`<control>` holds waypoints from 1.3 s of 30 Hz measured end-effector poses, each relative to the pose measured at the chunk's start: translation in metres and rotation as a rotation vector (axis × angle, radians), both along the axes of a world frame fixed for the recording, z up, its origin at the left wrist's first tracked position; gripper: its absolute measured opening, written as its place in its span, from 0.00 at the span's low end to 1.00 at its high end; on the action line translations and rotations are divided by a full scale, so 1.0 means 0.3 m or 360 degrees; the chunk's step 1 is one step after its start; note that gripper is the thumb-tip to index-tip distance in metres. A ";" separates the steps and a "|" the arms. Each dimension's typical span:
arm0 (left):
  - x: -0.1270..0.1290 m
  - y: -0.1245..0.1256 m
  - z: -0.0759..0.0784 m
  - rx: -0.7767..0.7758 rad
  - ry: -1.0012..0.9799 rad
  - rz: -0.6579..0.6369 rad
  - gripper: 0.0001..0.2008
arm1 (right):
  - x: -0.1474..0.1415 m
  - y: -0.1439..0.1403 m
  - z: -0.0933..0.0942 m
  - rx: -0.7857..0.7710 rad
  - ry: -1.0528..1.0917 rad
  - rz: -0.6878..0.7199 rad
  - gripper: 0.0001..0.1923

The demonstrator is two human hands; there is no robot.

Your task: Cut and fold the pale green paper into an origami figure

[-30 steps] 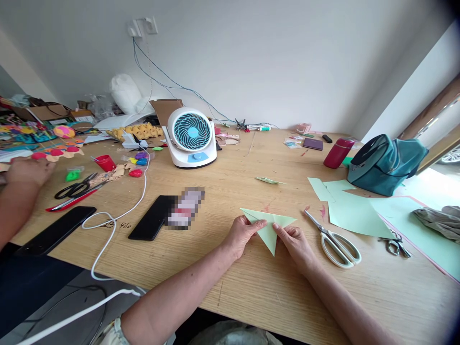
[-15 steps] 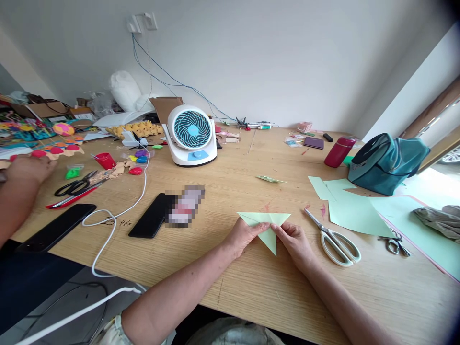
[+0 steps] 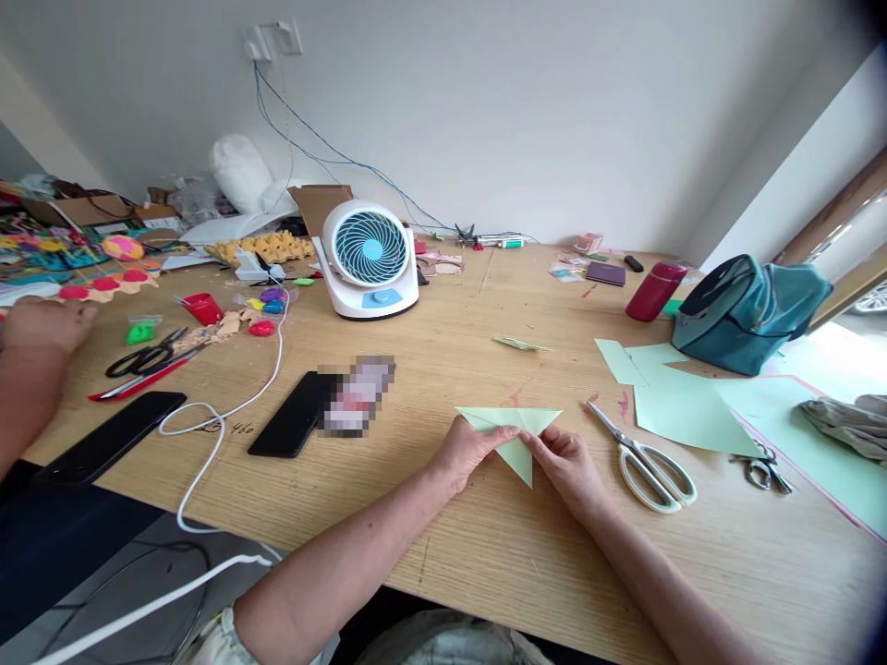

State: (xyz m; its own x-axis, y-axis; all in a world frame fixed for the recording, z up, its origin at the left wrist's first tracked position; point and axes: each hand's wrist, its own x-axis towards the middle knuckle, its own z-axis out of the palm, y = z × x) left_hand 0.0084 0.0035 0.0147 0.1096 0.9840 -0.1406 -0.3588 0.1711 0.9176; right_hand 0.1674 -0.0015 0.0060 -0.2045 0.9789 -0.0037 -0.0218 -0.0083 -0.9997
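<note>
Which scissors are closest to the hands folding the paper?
The white-handled scissors, lying just right of the right hand. The black-handled scissors lie far off to the left.

Matt green paper triangle point(image 3: 516, 441) on a grained wooden table point(image 3: 485, 545).

Three pairs of scissors: white-handled scissors point(image 3: 648, 466), a small metal pair point(image 3: 762, 471), a black-handled pair point(image 3: 142, 356). Two black phones, one centre point(image 3: 291, 416), one far left point(image 3: 103, 439). One desk fan point(image 3: 370, 260). One teal bag point(image 3: 748, 309). One folded green paper triangle point(image 3: 516, 434)
</note>
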 end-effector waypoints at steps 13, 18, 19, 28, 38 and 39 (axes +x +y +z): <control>-0.003 -0.001 0.003 0.0117 0.0087 -0.0012 0.16 | 0.015 0.010 -0.017 -0.0011 0.0059 0.0021 0.25; -0.006 0.003 -0.006 0.0113 0.0141 -0.0013 0.18 | 0.013 0.008 -0.005 -0.0042 0.0084 0.0026 0.26; -0.008 0.006 -0.011 0.0108 0.0165 -0.0016 0.19 | 0.013 0.006 -0.002 -0.0052 0.0086 0.0025 0.26; -0.011 0.007 -0.011 0.0064 0.0195 -0.0010 0.24 | 0.021 -0.005 0.004 -0.0146 0.0048 -0.0042 0.28; -0.022 0.037 -0.028 0.0065 0.0043 0.0197 0.19 | 0.017 0.008 -0.003 0.0063 -0.0183 -0.0198 0.29; -0.022 0.037 -0.028 0.0068 0.0037 0.0200 0.19 | 0.018 0.009 -0.005 0.0058 -0.0176 -0.0190 0.28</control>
State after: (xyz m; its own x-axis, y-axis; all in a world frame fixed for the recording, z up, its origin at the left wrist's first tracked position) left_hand 0.0019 0.0147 0.0062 -0.0177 0.9949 -0.0990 -0.3535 0.0864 0.9314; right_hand 0.1728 0.0014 0.0046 -0.0874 0.9960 0.0165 0.0899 0.0243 -0.9957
